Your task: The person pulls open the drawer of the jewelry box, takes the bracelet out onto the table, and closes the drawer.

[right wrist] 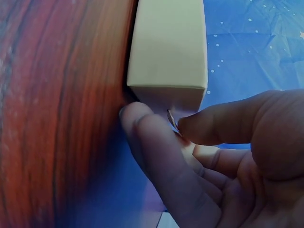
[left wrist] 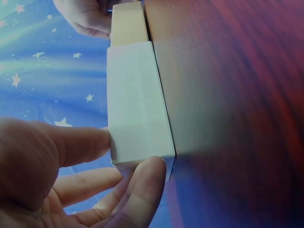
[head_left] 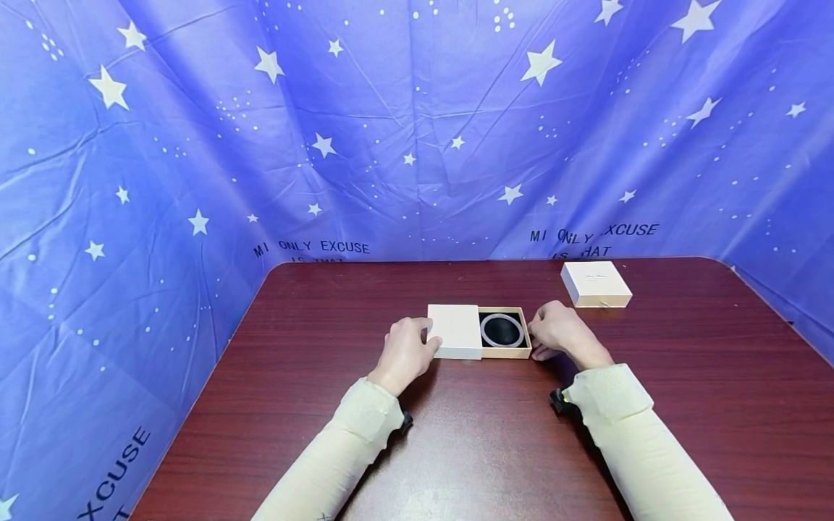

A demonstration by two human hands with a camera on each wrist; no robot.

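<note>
On the table lies a white drawer-style gift box, its white sleeve [head_left: 455, 331] at the left and its tan inner tray [head_left: 527, 354] slid partway out to the right. A pale grey bangle [head_left: 485, 333] rests on the black insert [head_left: 502, 331] in that tray. My left hand [head_left: 405, 352] grips the sleeve's left end, with thumb and fingers against its sides in the left wrist view. At the tray's outer end, my right hand [head_left: 565, 331] pinches a small ribbon pull tab [right wrist: 172, 118] between thumb and fingers.
A second, closed white box [head_left: 596, 281] with a small tab on its front sits farther back on the right of the dark red wooden table [head_left: 313, 405]. A blue curtain with stars [head_left: 417, 130] hangs behind the table and along its sides.
</note>
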